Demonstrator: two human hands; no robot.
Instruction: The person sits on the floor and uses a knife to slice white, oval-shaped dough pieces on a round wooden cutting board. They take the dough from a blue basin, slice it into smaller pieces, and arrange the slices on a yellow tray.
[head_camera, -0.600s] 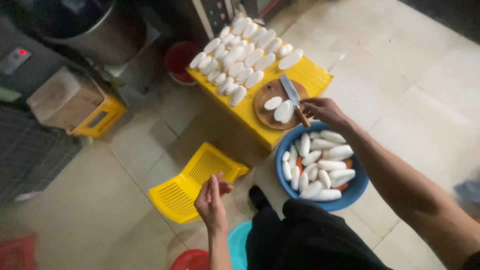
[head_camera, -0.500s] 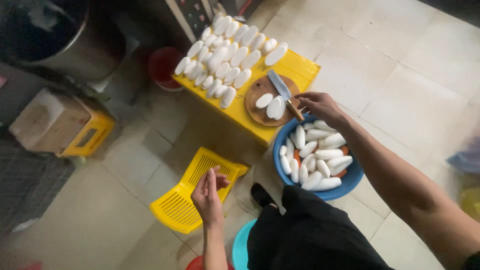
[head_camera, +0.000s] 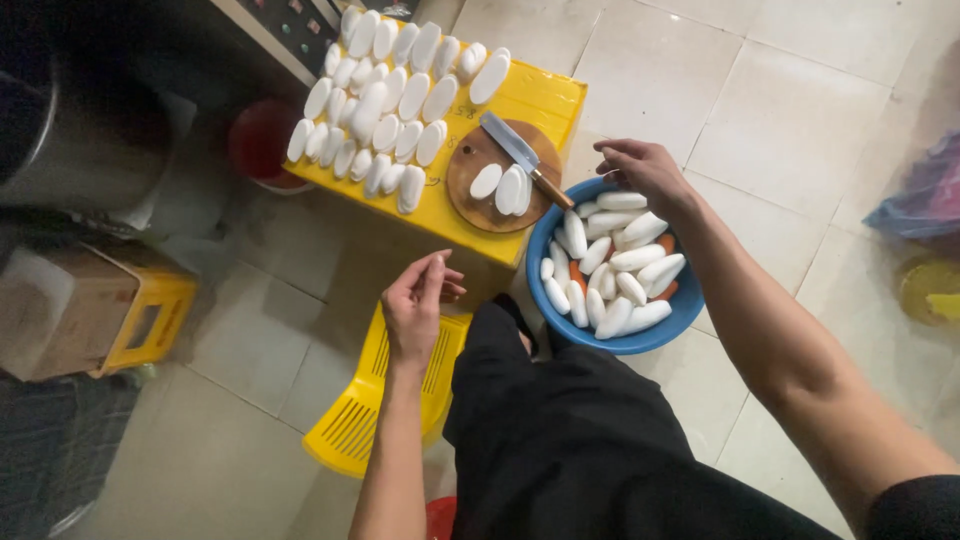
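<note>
Head view: yellow table (head_camera: 540, 100), tiled floor (head_camera: 780, 90)

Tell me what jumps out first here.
Rows of peeled white root pieces cover a yellow low table. A cleaver lies on the round wooden cutting board beside them. The right hand hovers above a blue basin holding more pieces; the left hand hangs empty.

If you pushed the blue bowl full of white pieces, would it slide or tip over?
The blue bowl would probably slide: it looks wide and low, sitting on smooth floor tiles. It likely feels heavy, since peeled white pieces nearly fill it. The right hand hovers by its far rim.
</note>
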